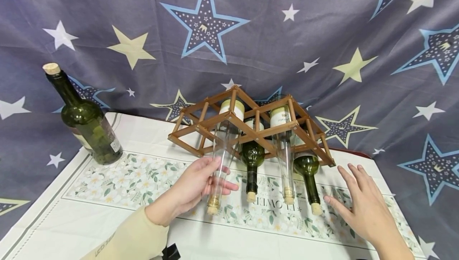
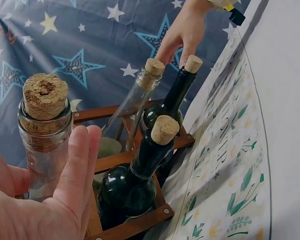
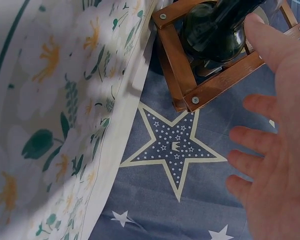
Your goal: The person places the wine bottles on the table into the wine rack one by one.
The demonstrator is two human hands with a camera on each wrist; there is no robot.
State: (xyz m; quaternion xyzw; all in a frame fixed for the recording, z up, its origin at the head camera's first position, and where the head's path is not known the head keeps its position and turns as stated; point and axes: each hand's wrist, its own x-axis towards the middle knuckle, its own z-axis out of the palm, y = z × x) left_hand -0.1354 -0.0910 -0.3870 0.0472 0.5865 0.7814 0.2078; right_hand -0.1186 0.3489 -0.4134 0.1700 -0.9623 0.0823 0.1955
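Head view shows a brown wooden lattice wine rack (image 1: 257, 135) at the far side of the white, flower-printed tablecloth (image 1: 129, 228), with four cork-stoppered bottles lodged in it, necks slanting down toward the near side. From left to right they are a clear glass bottle (image 1: 224, 144), a rounded dark green glass bottle (image 1: 252, 154), a second clear glass bottle (image 1: 285, 150) and a second dark green glass bottle (image 1: 306, 166). The step in hand seems to be seating or steadying the leftmost clear bottle in the rack. A tall green glass bottle with a pale label (image 1: 94, 128) stands apart at the far left; since the rack's left end shows a vacant cell, the next move probably calls for freeing the left hand and fetching that bottle.

The left hand (image 1: 190, 188) lies about the leftmost clear bottle's neck, thumb on one side and nearly straight fingers on the other, loosely rather than clenched; how hard they press cannot be told. The right hand (image 1: 367, 204) is spread and grasps nothing, its thumb near the rightmost green bottle's neck; whether it touches the glass is unclear.
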